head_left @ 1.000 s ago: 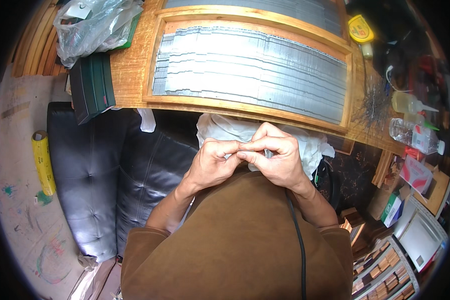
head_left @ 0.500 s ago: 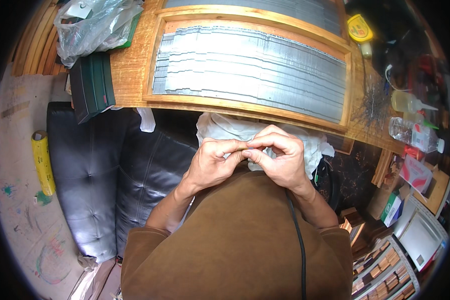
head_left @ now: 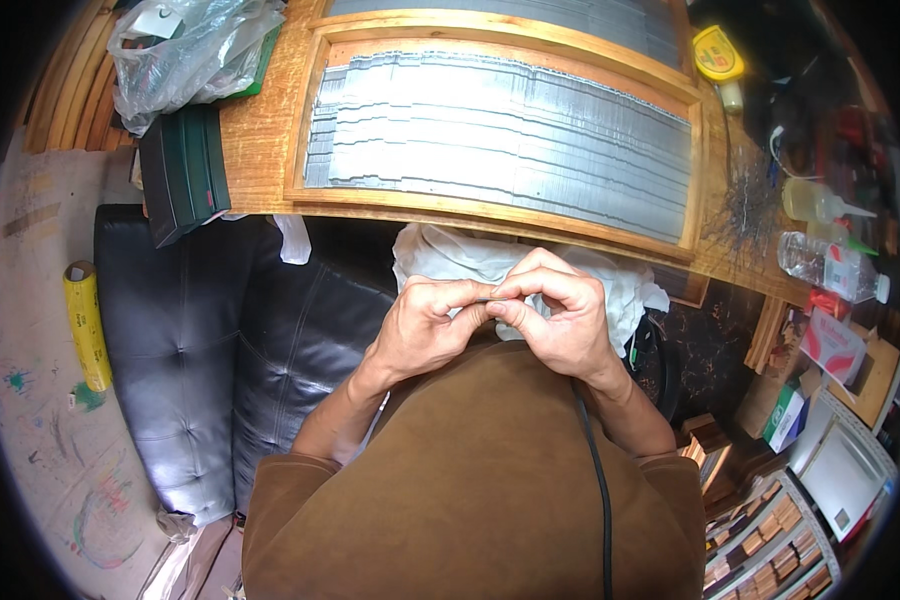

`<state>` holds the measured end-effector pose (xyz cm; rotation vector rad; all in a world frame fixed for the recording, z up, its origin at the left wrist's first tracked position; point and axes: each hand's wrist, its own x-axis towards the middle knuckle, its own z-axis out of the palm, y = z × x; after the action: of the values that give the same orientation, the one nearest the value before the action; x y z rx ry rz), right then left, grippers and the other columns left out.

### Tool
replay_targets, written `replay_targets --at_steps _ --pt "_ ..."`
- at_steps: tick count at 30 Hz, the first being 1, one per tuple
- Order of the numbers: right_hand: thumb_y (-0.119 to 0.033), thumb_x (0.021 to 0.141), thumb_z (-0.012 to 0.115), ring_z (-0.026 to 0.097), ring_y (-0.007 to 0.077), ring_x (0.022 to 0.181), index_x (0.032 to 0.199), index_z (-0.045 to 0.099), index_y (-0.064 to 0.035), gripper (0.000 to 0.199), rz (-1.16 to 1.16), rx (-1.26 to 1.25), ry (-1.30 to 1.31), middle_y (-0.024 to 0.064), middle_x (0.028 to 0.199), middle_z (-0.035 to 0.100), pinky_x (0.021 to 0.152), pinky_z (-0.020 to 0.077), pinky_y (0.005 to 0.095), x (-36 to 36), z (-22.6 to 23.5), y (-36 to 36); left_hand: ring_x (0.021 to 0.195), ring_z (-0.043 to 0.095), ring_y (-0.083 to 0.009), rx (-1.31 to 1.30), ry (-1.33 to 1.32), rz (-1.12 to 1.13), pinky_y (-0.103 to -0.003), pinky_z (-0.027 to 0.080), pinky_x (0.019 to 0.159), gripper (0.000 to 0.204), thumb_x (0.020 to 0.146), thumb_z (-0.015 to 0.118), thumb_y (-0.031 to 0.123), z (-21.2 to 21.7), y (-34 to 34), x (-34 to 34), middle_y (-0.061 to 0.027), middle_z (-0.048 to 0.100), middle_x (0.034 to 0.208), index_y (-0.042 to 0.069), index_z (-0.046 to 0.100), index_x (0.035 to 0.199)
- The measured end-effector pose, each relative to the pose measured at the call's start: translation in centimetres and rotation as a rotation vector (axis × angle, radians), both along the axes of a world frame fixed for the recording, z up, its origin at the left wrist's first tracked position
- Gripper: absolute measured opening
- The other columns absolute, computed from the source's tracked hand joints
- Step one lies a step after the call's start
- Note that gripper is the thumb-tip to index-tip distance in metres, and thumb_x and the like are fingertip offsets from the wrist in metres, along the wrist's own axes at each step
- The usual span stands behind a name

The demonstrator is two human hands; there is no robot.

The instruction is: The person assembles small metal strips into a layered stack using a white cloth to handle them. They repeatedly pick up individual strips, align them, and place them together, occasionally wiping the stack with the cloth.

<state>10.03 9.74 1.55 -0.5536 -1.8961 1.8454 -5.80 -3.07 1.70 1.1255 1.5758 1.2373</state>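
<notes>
My left hand [head_left: 432,318] and my right hand [head_left: 558,312] meet in front of my chest, thumbs and forefingers pinched together. Between the fingertips is a small, thin, dark piece, mostly covered by them and too small to name. Both hands are closed on it. Just beyond them a crumpled white cloth [head_left: 450,252] hangs below the edge of the wooden table [head_left: 255,150]. On that table lies a wooden-framed tray [head_left: 500,212] filled with rows of thin, silvery-grey strips [head_left: 510,130].
A black padded sofa [head_left: 175,370] is at left, beside a yellow roll [head_left: 87,325]. A dark green box [head_left: 182,170] and plastic bag [head_left: 195,50] sit at the table's left end. Bottles [head_left: 830,265] stand at right, above a rack of wooden pieces [head_left: 775,540]. A black cord [head_left: 595,470] runs down my front.
The fingertips have shifted very slightly around the small piece, and less of it shows now. Everything else looks the same.
</notes>
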Motion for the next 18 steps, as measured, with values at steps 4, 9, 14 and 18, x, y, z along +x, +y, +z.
replay_targets --at_steps 4,9,14,18 --pt "0.008 0.084 0.083 0.066 0.0153 0.083 0.095 0.077 0.0026 0.015 0.000 0.007 0.014 0.0086 0.091 0.070 0.074 0.0529 0.0272 -0.17 0.21 0.03 0.080 0.080 -0.0241 -0.027 -0.014 -0.031 -0.031 0.059 0.069 0.020 0.092 0.074 -0.002 0.05 -0.11 -0.26 -0.0177 0.080 0.091 0.000 0.079 0.111" --pt "0.005 0.085 0.083 0.070 0.0185 0.082 0.097 0.078 0.0001 0.014 -0.008 0.001 0.032 0.0094 0.091 0.073 0.073 0.0556 0.0298 -0.19 0.22 0.01 0.080 0.079 -0.0256 -0.030 0.002 -0.028 -0.032 0.059 0.069 0.020 0.092 0.073 -0.001 0.26 -0.19 -0.31 -0.0177 0.079 0.090 0.000 0.079 0.112" --pt "0.005 0.085 0.083 0.071 0.0190 0.083 0.100 0.078 0.0001 0.016 -0.016 0.021 0.033 0.0099 0.091 0.073 0.075 0.0562 0.0301 -0.27 0.53 0.06 0.079 0.079 -0.0254 -0.005 0.012 0.007 -0.032 0.060 0.069 0.019 0.093 0.074 0.000 0.14 -0.28 -0.05 -0.0177 0.079 0.090 0.000 0.079 0.111" --pt "0.004 0.085 0.082 0.071 0.0192 0.083 0.099 0.077 0.0002 0.015 -0.018 0.011 0.035 0.0098 0.091 0.074 0.075 0.0565 0.0300 -0.04 0.12 0.07 0.080 0.080 -0.0254 0.001 0.002 0.005 -0.032 0.060 0.070 0.019 0.093 0.073 -0.001 0.31 -0.26 -0.11 -0.0174 0.079 0.090 0.000 0.078 0.111"
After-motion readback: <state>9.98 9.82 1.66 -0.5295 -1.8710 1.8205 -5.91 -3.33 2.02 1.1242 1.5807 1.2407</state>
